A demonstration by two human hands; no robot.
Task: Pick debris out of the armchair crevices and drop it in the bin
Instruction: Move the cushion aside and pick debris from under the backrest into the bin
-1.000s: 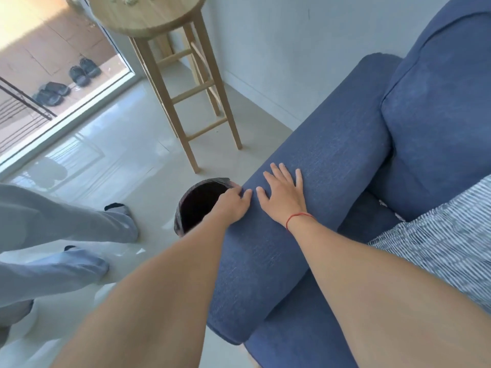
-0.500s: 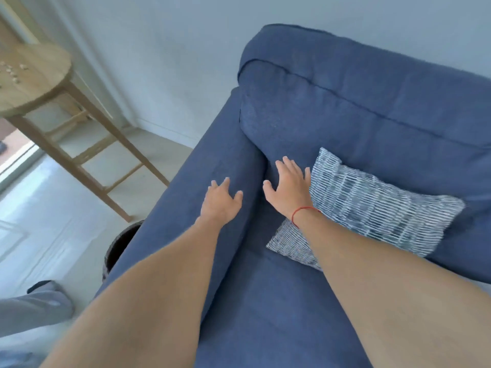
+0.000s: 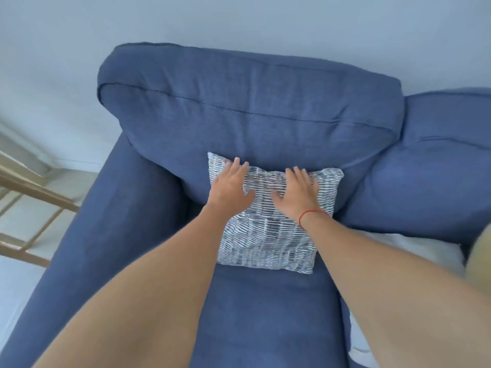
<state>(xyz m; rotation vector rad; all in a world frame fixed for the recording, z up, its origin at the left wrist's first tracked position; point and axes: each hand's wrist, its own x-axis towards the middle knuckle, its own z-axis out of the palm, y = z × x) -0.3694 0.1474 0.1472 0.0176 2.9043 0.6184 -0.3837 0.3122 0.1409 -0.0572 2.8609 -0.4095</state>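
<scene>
The blue armchair [image 3: 249,115] fills the view, its back cushion against the wall. A blue-and-white striped pillow [image 3: 265,235] leans on the seat against the back cushion. My left hand [image 3: 229,185] lies flat on the pillow's upper left with fingers spread. My right hand [image 3: 299,193], with a red string at the wrist, rests flat on the pillow's upper right, fingers apart. Neither hand holds anything. No debris shows, and the bin is out of view.
The left armrest [image 3: 111,221] runs down the left side. A wooden stool's legs [image 3: 29,192] stand on the pale floor at far left. A second blue cushion [image 3: 430,176] sits to the right, with something white [image 3: 414,243] below it.
My view swung right from the armrest and bin to the seat. Both hands left the armrest and crevice side and now rest on the striped pillow.
</scene>
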